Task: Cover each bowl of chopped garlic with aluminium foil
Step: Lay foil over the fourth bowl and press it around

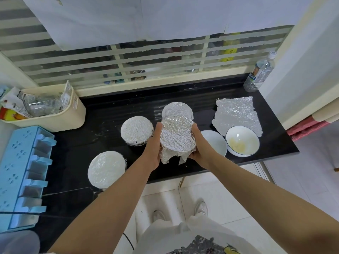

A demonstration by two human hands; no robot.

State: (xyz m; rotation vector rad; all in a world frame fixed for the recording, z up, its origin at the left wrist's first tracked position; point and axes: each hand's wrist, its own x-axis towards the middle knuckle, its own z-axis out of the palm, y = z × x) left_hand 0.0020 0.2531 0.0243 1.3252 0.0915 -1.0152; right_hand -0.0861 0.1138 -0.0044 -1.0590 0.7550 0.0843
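A bowl wrapped in crinkled aluminium foil (177, 136) is lifted above the black counter (102, 114), tilted toward me. My left hand (153, 149) grips its left side and my right hand (199, 145) grips its right side, with loose foil flaps hanging below. Three foil-covered bowls stand on the counter: one at the back (177, 110), one in the middle left (137, 130), one at the front left (107, 168). At the right, an uncovered white bowl with chopped garlic (242, 141) sits beside another white bowl (214, 142), partly hidden by my right wrist. A loose foil sheet (237, 114) lies behind them.
A cream basket (60, 116) of packets stands at the back left. A blue multi-compartment box (23, 173) lies along the left edge. A water bottle (259, 74) stands in the back right corner. The counter's front edge drops to a tiled floor.
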